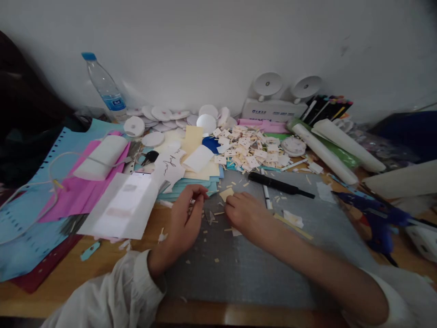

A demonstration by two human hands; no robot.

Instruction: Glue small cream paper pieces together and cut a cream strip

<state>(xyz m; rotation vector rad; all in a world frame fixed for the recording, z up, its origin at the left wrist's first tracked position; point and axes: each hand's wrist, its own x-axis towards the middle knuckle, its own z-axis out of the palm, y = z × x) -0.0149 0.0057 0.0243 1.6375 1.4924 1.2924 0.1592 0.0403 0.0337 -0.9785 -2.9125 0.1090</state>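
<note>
My left hand point(186, 217) is over the left edge of the grey cutting mat point(273, 273), its fingers curled in toward the thumb. Whatever lies between them is too small and shaded to name. My right hand point(245, 213) rests on the mat, knuckles up, with its fingers bent under and their tips hidden. Just beyond those fingers is a small pale-yellow paper piece point(226, 193). Thin scraps and slivers lie on the mat between the two hands. A black utility knife point(280, 184) lies across a white pen point(266, 191) beyond my right hand.
A heap of small cream card pieces point(251, 148) spreads at the back, beside white discs point(162, 113). Left are a phone point(131, 196), pink paper point(82, 191) and a water bottle point(104, 84). A blue glue gun point(377, 218) and white rolls point(324, 152) sit right.
</note>
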